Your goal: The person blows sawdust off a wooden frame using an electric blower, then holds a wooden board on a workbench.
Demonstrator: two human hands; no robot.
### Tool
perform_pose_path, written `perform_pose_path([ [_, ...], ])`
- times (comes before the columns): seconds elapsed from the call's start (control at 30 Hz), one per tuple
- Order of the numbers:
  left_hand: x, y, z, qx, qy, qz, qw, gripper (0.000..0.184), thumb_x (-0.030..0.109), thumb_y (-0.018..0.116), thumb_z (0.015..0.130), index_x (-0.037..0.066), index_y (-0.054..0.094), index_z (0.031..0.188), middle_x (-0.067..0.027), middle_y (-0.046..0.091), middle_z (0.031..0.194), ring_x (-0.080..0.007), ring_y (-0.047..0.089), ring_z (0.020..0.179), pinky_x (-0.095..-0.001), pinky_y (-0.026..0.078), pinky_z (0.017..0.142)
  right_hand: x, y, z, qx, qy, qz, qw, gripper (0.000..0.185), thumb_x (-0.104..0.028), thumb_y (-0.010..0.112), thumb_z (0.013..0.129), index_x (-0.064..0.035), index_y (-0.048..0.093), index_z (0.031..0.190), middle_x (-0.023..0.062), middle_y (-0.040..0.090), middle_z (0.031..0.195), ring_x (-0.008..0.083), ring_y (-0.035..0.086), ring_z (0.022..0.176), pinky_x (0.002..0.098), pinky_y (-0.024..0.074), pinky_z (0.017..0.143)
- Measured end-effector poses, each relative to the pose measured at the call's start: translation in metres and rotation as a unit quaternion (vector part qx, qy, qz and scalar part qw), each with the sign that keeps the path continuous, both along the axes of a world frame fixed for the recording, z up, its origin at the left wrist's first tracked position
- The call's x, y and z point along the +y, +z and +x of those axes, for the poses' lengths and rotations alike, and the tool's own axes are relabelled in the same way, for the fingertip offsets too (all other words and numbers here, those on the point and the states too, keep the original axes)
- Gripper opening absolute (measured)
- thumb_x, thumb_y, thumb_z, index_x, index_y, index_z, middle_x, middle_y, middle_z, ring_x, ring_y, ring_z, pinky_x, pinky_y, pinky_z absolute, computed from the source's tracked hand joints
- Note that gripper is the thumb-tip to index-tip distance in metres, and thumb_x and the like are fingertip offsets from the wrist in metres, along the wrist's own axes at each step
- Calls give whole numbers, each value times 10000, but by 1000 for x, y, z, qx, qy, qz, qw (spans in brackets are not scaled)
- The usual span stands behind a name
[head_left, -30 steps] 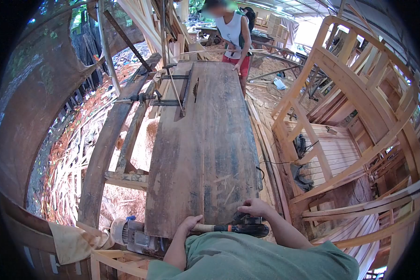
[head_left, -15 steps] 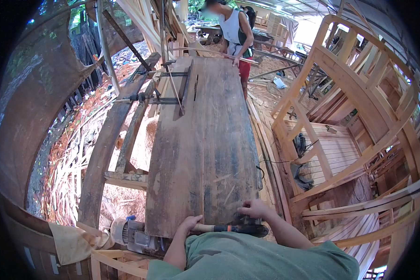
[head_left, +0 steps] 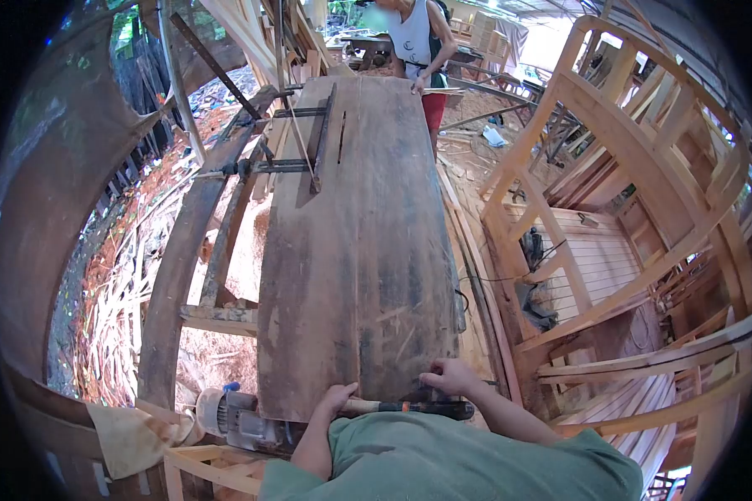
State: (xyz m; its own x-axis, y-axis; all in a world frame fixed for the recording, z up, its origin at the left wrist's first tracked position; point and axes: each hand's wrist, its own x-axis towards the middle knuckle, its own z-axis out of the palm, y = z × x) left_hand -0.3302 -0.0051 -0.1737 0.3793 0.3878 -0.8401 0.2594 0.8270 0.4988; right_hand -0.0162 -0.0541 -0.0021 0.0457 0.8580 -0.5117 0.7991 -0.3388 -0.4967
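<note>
A long worn wooden saw table (head_left: 355,250) stretches away from me, with a dark blade slot (head_left: 342,136) toward its far end. At the near edge rests my left hand (head_left: 334,402), thumb on the boards and its other fingers hidden. Beside it, a tool with a black grip and an orange band (head_left: 426,409) lies along that edge; its kind is unclear. My right hand (head_left: 453,377) is over the near right corner, fingers curled in; anything inside them is too small to make out.
A metal fence (head_left: 323,138) on rods crosses the table's far left. A co-worker (head_left: 419,46) stands at the far end, one hand at the corner. A motor (head_left: 242,422) sits below the near left. Wooden chair frames (head_left: 635,142) crowd the right; offcuts (head_left: 125,309) lie left.
The thin strip the co-worker held across the far end no longer lies over the table. My right hand has shifted slightly left. The view has tilted down a little.
</note>
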Motion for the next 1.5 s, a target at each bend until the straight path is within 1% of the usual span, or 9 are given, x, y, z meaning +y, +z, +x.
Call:
perform_pose_path([
  [0.17, 2, -19, -3, -8, 6, -16, 1000, 489, 439, 549, 952, -30, 686, 922, -136, 695, 805, -267, 648, 620, -414, 521, 561, 6, 4, 1, -3, 5, -14, 1000, 576, -567, 615, 795, -54, 696, 1044, 176, 704, 992, 338, 668, 951, 424, 516, 834],
  [0.23, 1, -17, -1, -8, 13, -16, 1000, 491, 441, 554, 947, -31, 685, 908, -136, 690, 794, -260, 638, 598, -404, 514, 539, 7, 1, 1, -6, 7, 0, 1000, 548, -549, 640, 801, -45, 698, 1009, 158, 709, 945, 315, 678, 900, 401, 522, 801],
  [0.4, -1, -26, -2, 23, 26, 32, 999, 457, 440, 569, 942, 1, 688, 894, -97, 656, 734, -236, 599, 561, -386, 487, 529, 8, 5, 0, -4, 4, -10, 1000, 558, -550, 640, 800, -39, 695, 1017, 159, 708, 943, 317, 678, 900, 403, 522, 798],
  [0.7, -1, 4, -1, -8, 31, 2, 999, 476, 434, 559, 948, -16, 694, 866, -104, 666, 718, -233, 602, 538, -380, 481, 482, 11, 11, 0, -3, 1, -27, 1000, 568, -572, 619, 793, -71, 702, 1049, 163, 705, 1013, 332, 668, 964, 421, 516, 840],
  [0.97, 0, 1, -3, -13, 30, 5, 999, 476, 430, 563, 944, -22, 691, 865, -117, 670, 728, -243, 619, 550, -381, 498, 499, 11, 9, 1, -4, -2, -21, 1000, 564, -574, 623, 794, -65, 701, 1025, 171, 706, 984, 337, 670, 949, 424, 518, 828],
  [1.03, 0, -2, -3, -17, 28, 5, 999, 475, 429, 567, 942, -23, 691, 865, -117, 671, 731, -240, 619, 554, -381, 495, 499, 11, 10, 1, -1, -4, -12, 1000, 549, -530, 655, 798, -37, 696, 1036, 163, 710, 960, 309, 681, 910, 392, 523, 815],
  [1.2, 1, -16, -4, 3, 5, 41, 999, 486, 441, 584, 931, -28, 690, 865, -110, 674, 743, -235, 631, 616, -384, 497, 573, 12, 9, 2, -4, -1, -8, 1000, 552, -528, 653, 800, -33, 694, 1040, 167, 709, 957, 310, 681, 911, 394, 522, 814],
  [1.3, 0, -1, -2, 2, 28, 32, 999, 492, 448, 583, 929, -26, 690, 849, -108, 675, 743, -236, 636, 636, -381, 496, 597, 13, 17, 0, -15, 0, -11, 1000, 556, -527, 649, 803, -26, 692, 1039, 171, 706, 957, 310, 679, 914, 394, 522, 815],
  [1.5, 2, -4, -4, -6, 14, 22, 1000, 463, 432, 578, 939, -19, 670, 894, -134, 678, 758, -263, 642, 592, -393, 516, 524, 13, 13, 1, -16, 2, -4, 1000, 552, -518, 644, 806, -14, 692, 1027, 174, 702, 953, 309, 677, 910, 395, 522, 809],
])
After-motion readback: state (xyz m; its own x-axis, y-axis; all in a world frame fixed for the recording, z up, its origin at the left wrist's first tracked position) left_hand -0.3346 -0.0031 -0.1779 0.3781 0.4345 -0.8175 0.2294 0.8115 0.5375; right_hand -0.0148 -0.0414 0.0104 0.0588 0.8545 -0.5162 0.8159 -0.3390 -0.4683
